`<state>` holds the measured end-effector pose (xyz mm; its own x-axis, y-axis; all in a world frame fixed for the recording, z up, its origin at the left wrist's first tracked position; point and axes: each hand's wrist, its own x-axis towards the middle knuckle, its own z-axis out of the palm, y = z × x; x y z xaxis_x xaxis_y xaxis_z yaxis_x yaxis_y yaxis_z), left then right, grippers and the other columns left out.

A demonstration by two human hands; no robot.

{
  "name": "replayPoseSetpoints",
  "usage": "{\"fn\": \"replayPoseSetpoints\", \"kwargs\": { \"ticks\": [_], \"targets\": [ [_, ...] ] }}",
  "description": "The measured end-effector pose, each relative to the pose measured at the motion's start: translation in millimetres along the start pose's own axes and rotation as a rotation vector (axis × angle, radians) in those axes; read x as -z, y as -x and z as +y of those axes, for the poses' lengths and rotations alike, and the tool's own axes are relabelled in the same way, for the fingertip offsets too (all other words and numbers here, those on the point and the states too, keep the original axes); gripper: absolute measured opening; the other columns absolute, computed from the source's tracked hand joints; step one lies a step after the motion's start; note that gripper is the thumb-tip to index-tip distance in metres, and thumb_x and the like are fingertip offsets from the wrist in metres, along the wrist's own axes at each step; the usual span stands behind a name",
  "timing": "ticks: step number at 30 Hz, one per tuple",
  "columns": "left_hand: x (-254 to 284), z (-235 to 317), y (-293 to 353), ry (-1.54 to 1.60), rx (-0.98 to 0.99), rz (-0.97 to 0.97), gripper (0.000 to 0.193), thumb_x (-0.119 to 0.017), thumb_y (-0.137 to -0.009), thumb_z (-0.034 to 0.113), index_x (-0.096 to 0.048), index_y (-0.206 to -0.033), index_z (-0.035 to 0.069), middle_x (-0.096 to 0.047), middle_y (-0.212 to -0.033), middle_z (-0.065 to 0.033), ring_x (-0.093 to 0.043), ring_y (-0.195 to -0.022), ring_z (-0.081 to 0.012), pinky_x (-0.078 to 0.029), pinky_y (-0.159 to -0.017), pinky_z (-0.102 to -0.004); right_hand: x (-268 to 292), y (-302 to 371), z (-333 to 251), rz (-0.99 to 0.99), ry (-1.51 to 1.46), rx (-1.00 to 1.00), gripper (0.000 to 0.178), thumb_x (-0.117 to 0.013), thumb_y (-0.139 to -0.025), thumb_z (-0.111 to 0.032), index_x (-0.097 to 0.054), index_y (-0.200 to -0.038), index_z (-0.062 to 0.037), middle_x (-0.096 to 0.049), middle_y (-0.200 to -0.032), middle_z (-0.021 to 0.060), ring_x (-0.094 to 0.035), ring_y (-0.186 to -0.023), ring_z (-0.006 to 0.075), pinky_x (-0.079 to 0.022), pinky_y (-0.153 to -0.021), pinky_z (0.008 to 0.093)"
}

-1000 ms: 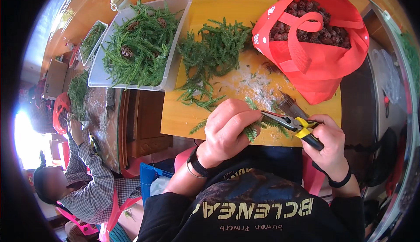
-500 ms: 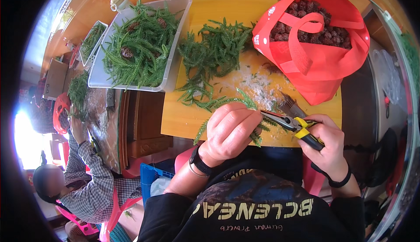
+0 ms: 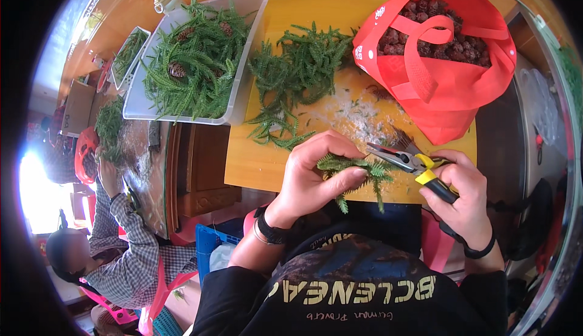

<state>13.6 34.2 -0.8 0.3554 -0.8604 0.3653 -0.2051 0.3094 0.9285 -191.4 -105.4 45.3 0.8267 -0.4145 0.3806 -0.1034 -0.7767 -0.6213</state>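
My left hand point(image 3: 311, 177) is closed around a green artificial pine sprig point(image 3: 336, 165), thumb on top, its needled tips sticking out to the right and below. My right hand point(image 3: 463, 191) grips long-nose pliers point(image 3: 398, 157) with yellow and black handles. The plier jaws look slightly parted, and their tips lie just right of the left fingers, above the sprig. Whether they touch it I cannot tell. Beyond the hands, a heap of green sprigs point(image 3: 303, 63) lies on the yellow table point(image 3: 255, 166). A brush-like bundle of brown bristles point(image 3: 405, 142) rests behind the pliers.
A clear plastic bin point(image 3: 238, 93) of sprigs and pine cones stands at the back left. At the back right is a red bag point(image 3: 449, 102) full of brown cones. White flakes point(image 3: 358, 117) litter the tabletop. A person in a checked shirt point(image 3: 133, 263) works at a left-hand table.
My left hand has turned so its thumb shows, and the sprig is now bunched in its grip. The pliers have shifted slightly right, their jaws parting a little.
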Motion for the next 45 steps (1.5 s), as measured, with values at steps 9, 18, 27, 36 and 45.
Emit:
{"fn": "replayPoseSetpoints", "kwargs": {
  "ticks": [9,18,27,36,45],
  "targets": [
    [-3,2,2,0.351,0.167,0.079,0.026,-0.074,-0.075,0.017,-0.059,-0.086,-0.002,-0.058,-0.083,-0.0114,-0.057,-0.079,-0.0188,-0.045,-0.072,-0.0294,8,-2,4,-0.125,-0.066,-0.064,0.024,-0.071,-0.061,-0.001,-0.048,-0.067,-0.0019,-0.062,-0.072,0.0121,-0.062,-0.083,0.0337,-0.05,-0.072,0.0386],
    [2,-3,2,0.401,0.154,-0.019,0.033,-0.078,-0.071,0.015,-0.056,-0.091,0.0,-0.057,-0.087,-0.0101,-0.06,-0.085,-0.0199,-0.047,-0.076,-0.0306,8,-10,2,-0.09,-0.032,-0.057,0.026,-0.075,-0.063,-0.002,-0.049,-0.064,-0.0023,-0.052,-0.06,0.009,-0.06,-0.071,0.0317,-0.049,-0.063,0.0365],
    [4,-9,8,0.541,0.188,-0.028,0.029,-0.071,-0.076,0.0,-0.053,-0.099,0.0,-0.06,-0.097,-0.008,-0.058,-0.09,-0.0129,-0.048,-0.082,-0.0279,10,-10,7,-0.132,-0.024,-0.043,0.026,-0.073,-0.061,0.0,-0.047,-0.065,-0.0027,-0.056,-0.067,0.0134,-0.063,-0.076,0.0306,-0.048,-0.06,0.0326],
    [9,-8,7,0.291,0.141,0.001,0.026,-0.079,-0.067,0.005,-0.058,-0.081,0.001,-0.062,-0.083,-0.0105,-0.064,-0.082,-0.0204,-0.052,-0.072,-0.0302,12,-11,7,-0.146,-0.038,-0.053,0.029,-0.073,-0.062,0.0,-0.044,-0.063,-0.0029,-0.054,-0.064,0.0132,-0.063,-0.071,0.03,-0.046,-0.056,0.031],
    [11,-4,6,0.423,0.165,-0.005,0.025,-0.079,-0.067,0.007,-0.059,-0.081,0.002,-0.062,-0.082,-0.0105,-0.064,-0.081,-0.0231,-0.052,-0.071,-0.0322,17,-10,5,-0.208,-0.094,-0.103,0.029,-0.072,-0.06,-0.001,-0.043,-0.062,-0.0031,-0.052,-0.061,0.0113,-0.062,-0.071,0.0305,-0.046,-0.059,0.0325]
  ]
}}
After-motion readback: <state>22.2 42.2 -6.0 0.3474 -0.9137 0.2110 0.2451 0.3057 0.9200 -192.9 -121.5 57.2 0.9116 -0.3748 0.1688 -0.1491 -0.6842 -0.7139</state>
